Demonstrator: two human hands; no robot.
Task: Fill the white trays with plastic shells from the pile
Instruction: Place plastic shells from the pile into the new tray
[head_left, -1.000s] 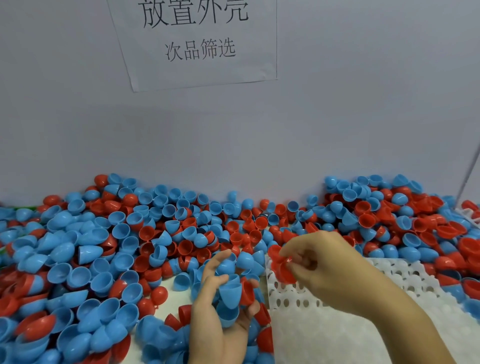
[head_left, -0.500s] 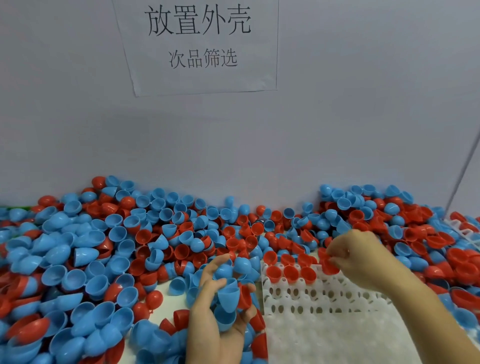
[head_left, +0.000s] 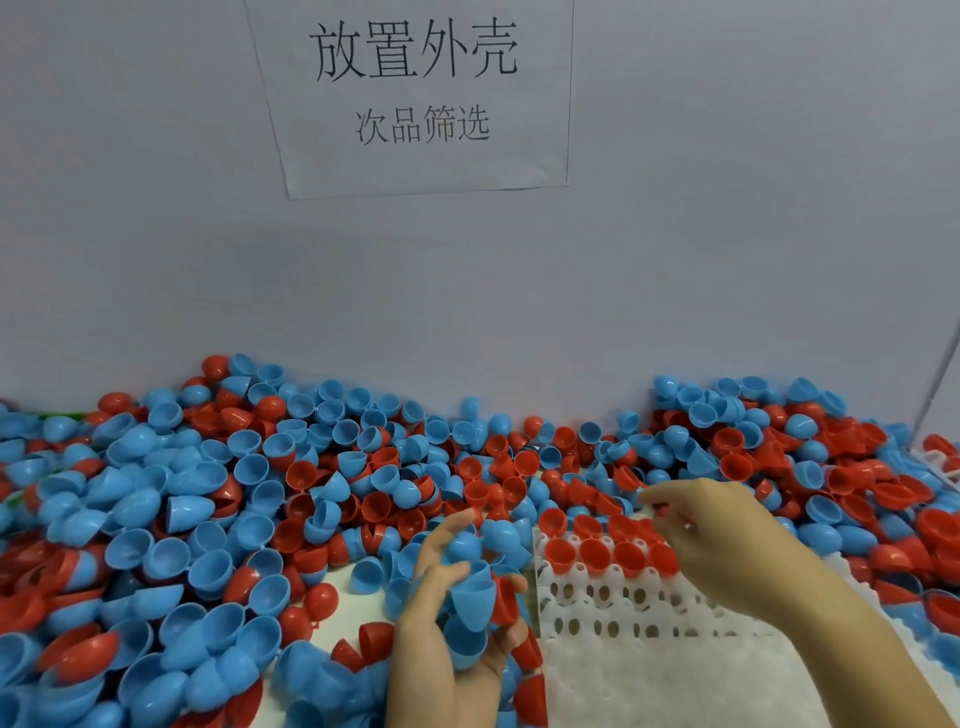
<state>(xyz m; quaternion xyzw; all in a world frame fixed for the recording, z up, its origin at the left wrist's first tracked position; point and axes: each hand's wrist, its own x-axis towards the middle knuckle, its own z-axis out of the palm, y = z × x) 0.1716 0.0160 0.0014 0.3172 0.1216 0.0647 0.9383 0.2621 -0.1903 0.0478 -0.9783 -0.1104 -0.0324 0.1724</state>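
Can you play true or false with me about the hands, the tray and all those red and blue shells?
1. The left hand holds a bunch of blue shells. True.
2. The shells sitting in the white tray are blue. False: the shells in the tray are red.
3. The tray is full. False: only its far rows hold shells; most holes are bare.
4. The right hand is over the far end of the tray. True.
5. The pile has only blue shells. False: red and blue are mixed.
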